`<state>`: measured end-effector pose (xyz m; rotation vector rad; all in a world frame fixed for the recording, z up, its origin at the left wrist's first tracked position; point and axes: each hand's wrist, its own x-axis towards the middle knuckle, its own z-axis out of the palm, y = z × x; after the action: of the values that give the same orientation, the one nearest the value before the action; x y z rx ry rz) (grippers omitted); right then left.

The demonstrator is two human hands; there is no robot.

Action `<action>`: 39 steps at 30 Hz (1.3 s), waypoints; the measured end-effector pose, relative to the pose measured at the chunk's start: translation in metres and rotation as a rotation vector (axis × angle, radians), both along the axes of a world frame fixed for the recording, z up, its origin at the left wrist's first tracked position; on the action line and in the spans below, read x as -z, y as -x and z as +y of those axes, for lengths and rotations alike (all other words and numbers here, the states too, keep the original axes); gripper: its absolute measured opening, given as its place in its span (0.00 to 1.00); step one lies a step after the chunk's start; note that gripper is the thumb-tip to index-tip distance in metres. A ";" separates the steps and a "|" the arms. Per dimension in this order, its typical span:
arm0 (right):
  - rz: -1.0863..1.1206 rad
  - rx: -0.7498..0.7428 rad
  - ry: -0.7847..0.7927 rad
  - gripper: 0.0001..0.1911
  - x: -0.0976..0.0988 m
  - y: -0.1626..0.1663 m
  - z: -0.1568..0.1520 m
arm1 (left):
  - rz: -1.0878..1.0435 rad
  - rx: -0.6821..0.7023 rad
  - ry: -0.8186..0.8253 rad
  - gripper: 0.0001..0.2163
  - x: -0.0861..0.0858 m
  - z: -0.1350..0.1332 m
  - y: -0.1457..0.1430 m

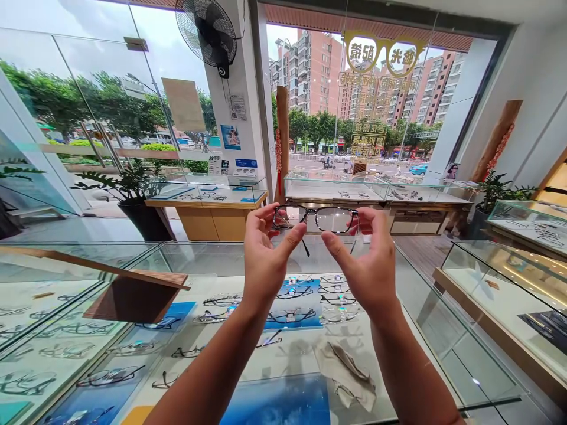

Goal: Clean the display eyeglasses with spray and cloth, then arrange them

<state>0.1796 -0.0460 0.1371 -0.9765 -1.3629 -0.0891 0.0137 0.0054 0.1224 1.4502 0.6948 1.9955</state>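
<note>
A pair of dark-rimmed eyeglasses [335, 219] is held up in front of me, over the glass display counter. My left hand [270, 236] grips the left end of the frame, thumb below the left lens and fingers behind it. At the other end, my right hand [367, 248] holds the frame by its right side, its thumb under the right lens. The temple arms point down and away; their tips show below the lenses. Beneath my right forearm, a crumpled beige cloth [345, 372] lies on the counter's glass top.
Rows of eyeglasses [291, 316] sit inside the counter under glass. A brown ridged wooden tray-like piece [133, 295] stands on the left. More display cases [221, 195] line the window, with a potted plant [137, 200] beside them. A wall fan [207, 29] hangs above.
</note>
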 end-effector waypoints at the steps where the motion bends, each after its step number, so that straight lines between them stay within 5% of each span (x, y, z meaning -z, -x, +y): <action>1: -0.007 0.012 -0.007 0.26 0.000 0.000 0.000 | -0.001 0.023 0.007 0.30 0.001 0.002 0.000; 8: -0.029 0.043 -0.002 0.26 0.000 0.000 -0.001 | -0.027 0.137 0.045 0.30 0.002 0.012 0.003; 22: 0.008 -0.033 0.094 0.27 0.001 -0.006 0.008 | -0.056 0.043 0.014 0.31 0.002 0.007 0.000; 33: 0.083 -0.287 0.203 0.28 0.003 -0.012 0.019 | 0.014 -0.265 -0.066 0.31 -0.005 -0.015 -0.003; 39: 0.104 -0.401 0.235 0.27 0.004 -0.013 0.022 | 0.002 -0.311 -0.107 0.31 -0.007 -0.021 -0.004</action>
<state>0.1927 -0.0236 0.1334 -0.8684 -1.4684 0.4263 0.0176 -0.0160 0.1294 1.4786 0.8707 2.2962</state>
